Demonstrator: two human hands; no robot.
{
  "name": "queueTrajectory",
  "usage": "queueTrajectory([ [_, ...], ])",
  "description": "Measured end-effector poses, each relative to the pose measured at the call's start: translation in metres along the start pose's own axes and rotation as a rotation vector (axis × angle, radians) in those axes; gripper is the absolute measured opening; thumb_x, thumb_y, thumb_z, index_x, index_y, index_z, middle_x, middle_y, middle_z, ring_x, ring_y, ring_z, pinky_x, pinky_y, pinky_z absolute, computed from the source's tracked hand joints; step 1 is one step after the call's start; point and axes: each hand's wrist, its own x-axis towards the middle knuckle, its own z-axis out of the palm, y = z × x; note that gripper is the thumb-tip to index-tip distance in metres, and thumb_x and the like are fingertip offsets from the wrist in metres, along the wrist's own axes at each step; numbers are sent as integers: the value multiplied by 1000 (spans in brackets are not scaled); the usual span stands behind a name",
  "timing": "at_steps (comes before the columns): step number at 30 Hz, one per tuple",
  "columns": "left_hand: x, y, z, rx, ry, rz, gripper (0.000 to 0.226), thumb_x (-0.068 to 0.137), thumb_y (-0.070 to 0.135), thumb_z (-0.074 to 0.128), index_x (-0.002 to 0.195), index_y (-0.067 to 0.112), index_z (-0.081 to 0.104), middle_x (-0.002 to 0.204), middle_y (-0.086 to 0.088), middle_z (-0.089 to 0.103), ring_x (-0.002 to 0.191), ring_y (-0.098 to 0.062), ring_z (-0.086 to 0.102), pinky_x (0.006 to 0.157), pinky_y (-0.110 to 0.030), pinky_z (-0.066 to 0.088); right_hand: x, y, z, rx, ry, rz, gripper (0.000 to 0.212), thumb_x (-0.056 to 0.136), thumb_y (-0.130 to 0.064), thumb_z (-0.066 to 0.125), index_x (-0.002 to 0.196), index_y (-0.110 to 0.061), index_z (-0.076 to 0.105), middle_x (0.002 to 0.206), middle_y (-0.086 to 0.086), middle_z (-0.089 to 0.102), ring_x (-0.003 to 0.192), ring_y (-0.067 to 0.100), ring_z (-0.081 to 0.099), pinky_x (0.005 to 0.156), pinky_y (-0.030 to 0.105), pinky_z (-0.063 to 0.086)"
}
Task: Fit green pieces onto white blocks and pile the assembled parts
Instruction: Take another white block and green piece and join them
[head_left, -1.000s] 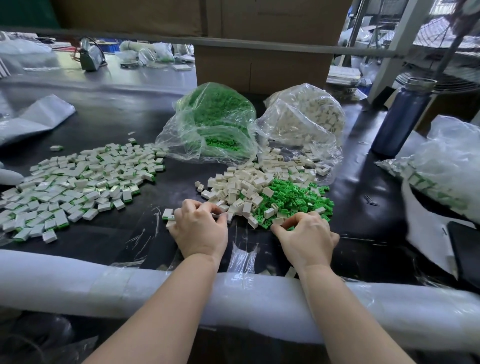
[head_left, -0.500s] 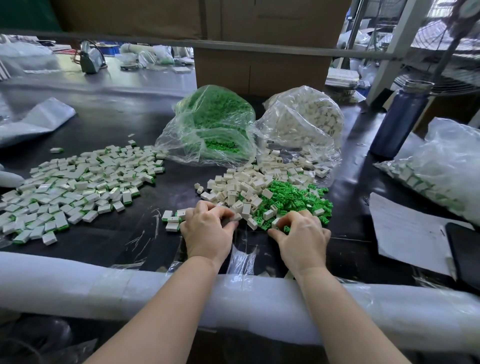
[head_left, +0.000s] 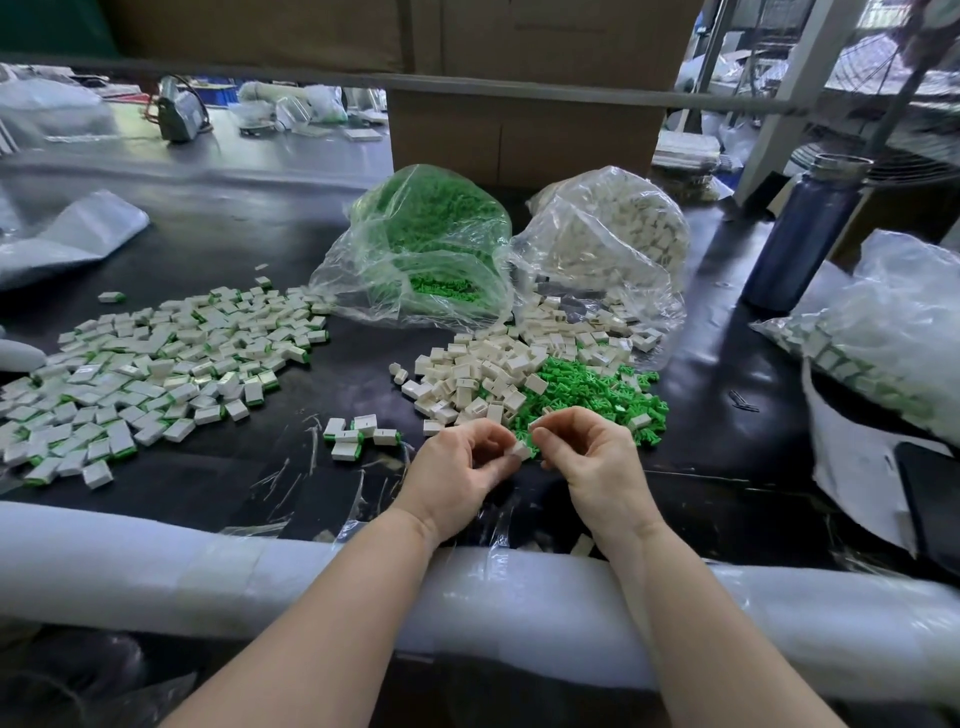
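Note:
My left hand (head_left: 460, 467) pinches a white block (head_left: 520, 450) just in front of the loose piles. My right hand (head_left: 592, 457) pinches a green piece (head_left: 532, 440) right against that block; its shape is mostly hidden by fingertips. Behind the hands lie a heap of white blocks (head_left: 483, 374) and a heap of green pieces (head_left: 592, 395). A small group of assembled parts (head_left: 361, 434) lies left of my left hand. A wide spread of assembled parts (head_left: 156, 364) covers the table's left side.
A clear bag of green pieces (head_left: 426, 244) and a clear bag of white blocks (head_left: 608, 244) stand behind the heaps. A dark blue bottle (head_left: 802, 234) stands at right, with a bag of assembled parts (head_left: 883, 343) beyond. A white padded rail (head_left: 156, 566) runs along the near edge.
Both hands have lifted off the heaps and come together near the middle, the left now holding a white block and the right a green piece against it.

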Motion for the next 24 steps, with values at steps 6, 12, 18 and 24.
queueTrajectory([
  [6, 2, 0, -2, -83, 1, -13, 8, 81, 17, 70, 79, 23, 66, 78, -3, 68, 74, -13, 61, 78, -31, 53, -1, -3, 1, -65, -14, -45, 21, 84, -1, 65, 74, -19, 64, 70, -6, 63, 62, -5, 55, 63, 9, 44],
  [12, 2, -1, -3, -79, -4, -20, 5, 82, 15, 69, 87, 15, 68, 81, -5, 69, 78, -16, 63, 80, -32, 54, -2, -2, 3, -61, -54, -37, 23, 84, -1, 64, 72, -21, 64, 68, -7, 63, 61, -4, 57, 62, 10, 46],
  [18, 1, 1, -4, -183, 2, -32, 6, 83, 11, 68, 88, 15, 70, 78, 2, 69, 71, -1, 63, 69, -12, 48, -2, -1, 1, 12, -53, 21, 23, 84, 3, 63, 74, -18, 66, 68, -3, 66, 65, 10, 60, 67, 24, 53],
  [24, 2, 1, -2, -151, 22, -28, 12, 85, 6, 63, 92, 12, 71, 73, 13, 64, 66, 12, 58, 69, -4, 43, -3, -1, 1, -23, -23, 33, 20, 80, 5, 67, 77, -15, 64, 73, 1, 66, 67, 7, 61, 67, 24, 54],
])
